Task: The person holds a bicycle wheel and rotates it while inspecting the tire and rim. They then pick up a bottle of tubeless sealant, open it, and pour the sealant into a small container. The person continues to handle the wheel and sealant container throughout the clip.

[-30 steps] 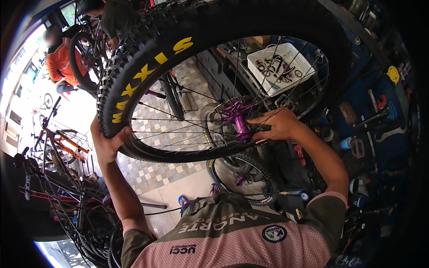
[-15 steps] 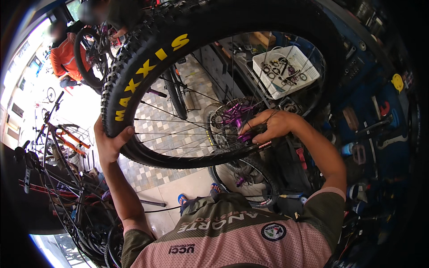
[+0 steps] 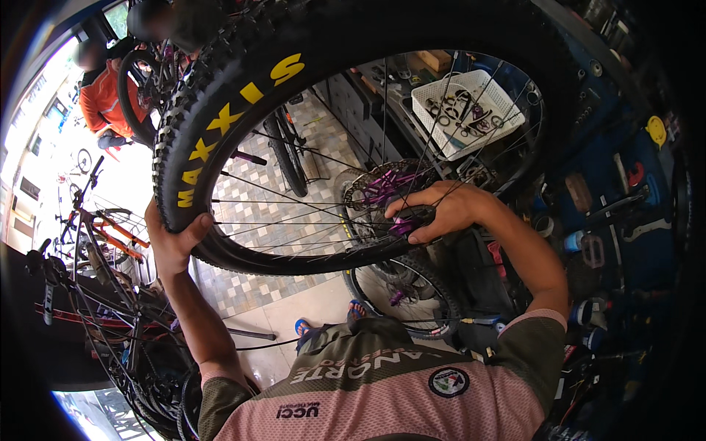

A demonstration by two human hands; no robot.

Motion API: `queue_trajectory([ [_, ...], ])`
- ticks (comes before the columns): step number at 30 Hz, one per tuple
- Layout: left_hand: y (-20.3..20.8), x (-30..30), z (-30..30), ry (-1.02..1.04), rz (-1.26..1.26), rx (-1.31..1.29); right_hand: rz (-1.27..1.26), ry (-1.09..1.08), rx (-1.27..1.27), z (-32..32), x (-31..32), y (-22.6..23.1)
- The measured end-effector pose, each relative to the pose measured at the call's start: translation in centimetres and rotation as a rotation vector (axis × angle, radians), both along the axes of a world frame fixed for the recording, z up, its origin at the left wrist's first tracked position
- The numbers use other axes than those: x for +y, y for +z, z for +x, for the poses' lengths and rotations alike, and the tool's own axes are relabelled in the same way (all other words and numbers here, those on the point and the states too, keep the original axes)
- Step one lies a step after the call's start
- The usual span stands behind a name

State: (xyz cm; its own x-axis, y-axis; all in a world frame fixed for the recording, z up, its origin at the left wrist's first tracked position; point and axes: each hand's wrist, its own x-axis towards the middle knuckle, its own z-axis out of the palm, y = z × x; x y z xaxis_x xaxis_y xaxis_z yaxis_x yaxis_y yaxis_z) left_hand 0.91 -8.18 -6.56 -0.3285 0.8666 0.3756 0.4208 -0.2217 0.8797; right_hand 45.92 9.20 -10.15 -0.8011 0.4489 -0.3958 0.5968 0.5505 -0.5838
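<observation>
A large bicycle wheel with a thick, black, knobbly rubber tyre (image 3: pixel 309 45) is held up in front of the person, tilted, its lower edge well above the floor. At its centre, the purple metal hub (image 3: pixel 382 192) has become more covered: a second ago its bright barrel showed beside the fingertips, while now the right hand (image 3: pixel 452 209) reaches over the near end and leaves only patches of purple in view. The wheel itself has barely shifted. This suggests that the handling is now centred on that end of the hub, with the other hand steadying the wheel.

The right hand is half curled, index finger laid across the hub and thumb below, a moderate gap between them around a dark, round part. Whether they press on it or only rest there, I cannot tell. The left hand (image 3: pixel 173 242) stays closed on the tyre at its left side, thumb over the near face and fingers hidden behind.

Beyond the spokes, a white, perforated plastic basket (image 3: pixel 485 140) of small metal parts sits on the bench. Below, near the person's feet, is a second black-tyred wheel with a purple centre (image 3: pixel 397 298). Well apart at upper left, a person in an orange top (image 3: pixel 103 95) is beside another bicycle.
</observation>
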Motion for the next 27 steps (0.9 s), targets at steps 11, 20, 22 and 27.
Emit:
queue_trajectory([
  [11, 1.8, 0.4, 1.1, -0.046, 0.025, 0.030, 0.104, -0.170, 0.196, 4.5, -0.1, 0.5],
  [20, 4.8, 0.6, 3.6, -0.159, 0.072, 0.032, 0.920, -0.822, 0.749, -0.2, -12.3, 2.3],
  [22, 5.7, 0.6, 4.6, -0.217, 0.101, 0.047, 1.007, -0.866, 0.702, -2.9, -12.0, 0.2],
  [27, 6.4, 1.5, 3.1, -0.261, 0.267, 0.111, 0.760, -1.085, 0.935, -5.7, -10.1, -1.7],
])
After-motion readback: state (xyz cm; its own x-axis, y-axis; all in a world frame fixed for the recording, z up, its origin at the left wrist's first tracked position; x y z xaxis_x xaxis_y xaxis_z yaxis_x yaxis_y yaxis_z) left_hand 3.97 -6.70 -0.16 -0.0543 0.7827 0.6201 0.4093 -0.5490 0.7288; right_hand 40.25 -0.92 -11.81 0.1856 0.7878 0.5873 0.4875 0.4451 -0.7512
